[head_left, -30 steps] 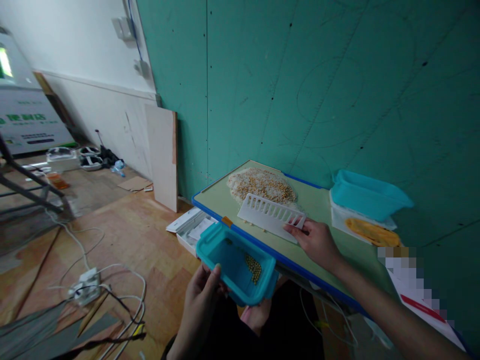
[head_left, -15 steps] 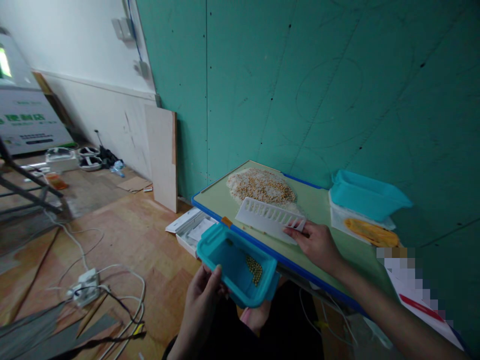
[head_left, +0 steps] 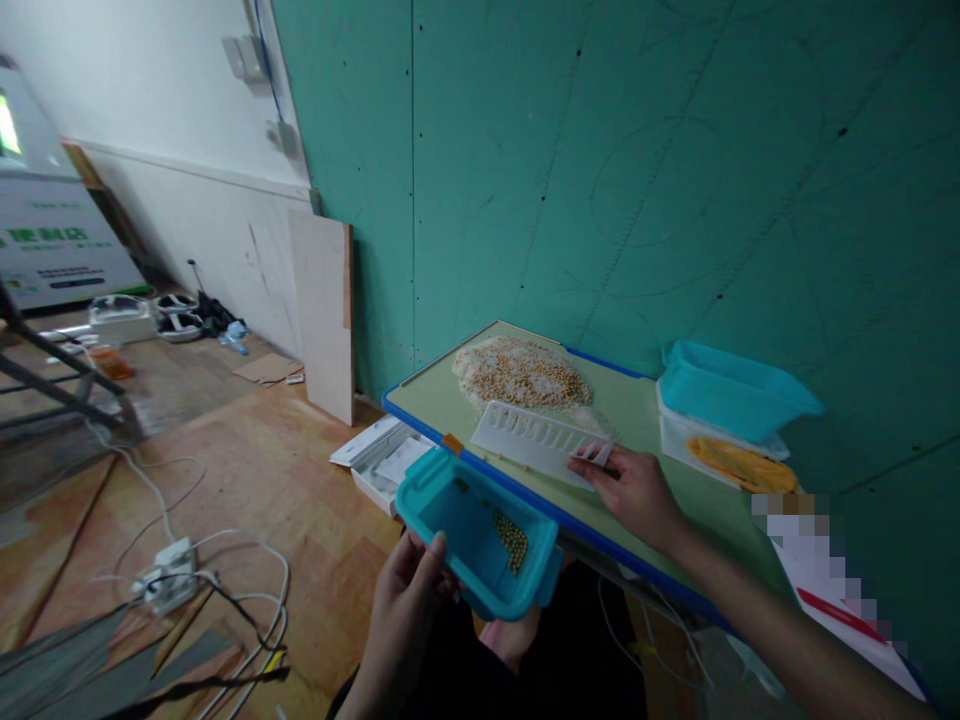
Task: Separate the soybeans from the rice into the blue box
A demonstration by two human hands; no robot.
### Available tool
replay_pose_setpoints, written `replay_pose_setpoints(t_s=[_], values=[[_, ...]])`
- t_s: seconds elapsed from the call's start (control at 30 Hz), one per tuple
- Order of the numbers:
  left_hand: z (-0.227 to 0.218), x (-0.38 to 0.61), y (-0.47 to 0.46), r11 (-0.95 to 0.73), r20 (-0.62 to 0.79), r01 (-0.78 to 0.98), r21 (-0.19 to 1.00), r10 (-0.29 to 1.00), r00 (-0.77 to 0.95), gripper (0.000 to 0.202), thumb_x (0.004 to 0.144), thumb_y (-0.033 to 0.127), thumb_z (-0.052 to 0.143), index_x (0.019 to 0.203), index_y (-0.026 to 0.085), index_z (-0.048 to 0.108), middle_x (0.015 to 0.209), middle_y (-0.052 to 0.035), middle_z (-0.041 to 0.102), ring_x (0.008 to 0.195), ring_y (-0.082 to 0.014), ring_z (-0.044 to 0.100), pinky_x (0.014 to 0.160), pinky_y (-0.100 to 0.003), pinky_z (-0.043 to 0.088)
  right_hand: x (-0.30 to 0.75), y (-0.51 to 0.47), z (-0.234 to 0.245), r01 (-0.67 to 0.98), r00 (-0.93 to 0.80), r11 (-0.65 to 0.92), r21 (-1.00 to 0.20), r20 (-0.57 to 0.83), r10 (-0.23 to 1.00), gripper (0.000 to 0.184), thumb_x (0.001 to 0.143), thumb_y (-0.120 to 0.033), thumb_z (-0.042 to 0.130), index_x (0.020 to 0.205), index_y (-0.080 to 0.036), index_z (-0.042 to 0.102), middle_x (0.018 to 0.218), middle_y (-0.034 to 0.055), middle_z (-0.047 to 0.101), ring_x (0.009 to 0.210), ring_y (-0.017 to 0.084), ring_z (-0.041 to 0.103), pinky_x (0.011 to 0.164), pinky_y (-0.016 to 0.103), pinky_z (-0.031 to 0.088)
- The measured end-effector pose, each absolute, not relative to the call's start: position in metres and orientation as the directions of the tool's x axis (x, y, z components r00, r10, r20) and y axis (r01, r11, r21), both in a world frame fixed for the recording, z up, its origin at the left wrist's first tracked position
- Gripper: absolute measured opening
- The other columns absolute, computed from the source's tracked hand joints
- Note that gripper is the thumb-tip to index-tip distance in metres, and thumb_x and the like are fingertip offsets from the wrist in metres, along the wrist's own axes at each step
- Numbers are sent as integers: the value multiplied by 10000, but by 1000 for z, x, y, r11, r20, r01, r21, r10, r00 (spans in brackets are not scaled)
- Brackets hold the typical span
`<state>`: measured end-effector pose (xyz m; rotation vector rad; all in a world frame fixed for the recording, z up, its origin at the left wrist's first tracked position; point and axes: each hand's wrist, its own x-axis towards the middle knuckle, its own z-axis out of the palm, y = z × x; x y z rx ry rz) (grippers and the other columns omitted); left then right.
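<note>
My left hand (head_left: 412, 575) grips the near-left rim of a turquoise plastic tub (head_left: 480, 590), thumb over the edge. The tub is held just below the table's front edge, and a small cluster of soybeans (head_left: 511, 543) lies inside it. In my right hand (head_left: 634, 492) is a white slotted plastic strip (head_left: 517, 447), pinched at its right end and tilted over the tabletop. Behind the strip spreads a heap of rice and soybeans (head_left: 517, 372). A few single beans lie between the strip and the table's blue edge.
The table (head_left: 634, 400) stands against a green wall. At its right are a turquoise basin (head_left: 735, 388) and a yellow cloth-like item (head_left: 739, 464). An open white box (head_left: 382, 455) sits below the table's left corner. A power strip (head_left: 172, 577) and cables lie on the floor.
The tub has shifted very slightly to the right and down. The slotted strip has tilted a little, its far edge lower. Both hands keep their holds.
</note>
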<state>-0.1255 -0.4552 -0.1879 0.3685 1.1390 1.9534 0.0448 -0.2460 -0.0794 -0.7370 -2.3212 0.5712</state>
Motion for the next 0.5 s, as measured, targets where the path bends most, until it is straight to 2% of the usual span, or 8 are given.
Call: replay_pose_setpoints(t_s=[0.13, 0.4, 0.5], values=[[-186, -124, -456, -243, -136, -491, 837, 776, -616, 242, 821, 394, 687, 766, 179, 590, 581, 26, 597, 511, -104, 558, 495, -205, 435, 45, -253, -81, 346, -650, 764, -545, 448, 614, 225, 862, -380, 610, 840, -184, 720, 778, 36, 748, 728, 203, 711, 631, 261, 526], [-184, -120, -457, -249, -149, -518, 819, 779, -610, 235, 820, 383, 691, 764, 186, 576, 580, 40, 582, 509, -102, 563, 496, -204, 440, 46, -287, -84, 335, -685, 879, -339, 553, 475, 187, 908, -314, 562, 870, -192, 699, 812, 38, 754, 697, 180, 716, 624, 250, 519], [-185, -119, -456, -257, -142, -512, 819, 775, -616, 229, 830, 370, 684, 751, 193, 561, 566, 49, 582, 499, -99, 567, 491, -197, 443, 44, -296, -83, 334, -678, 880, -337, 563, 472, 185, 912, -306, 555, 878, -194, 699, 799, 34, 753, 670, 174, 711, 609, 248, 512]])
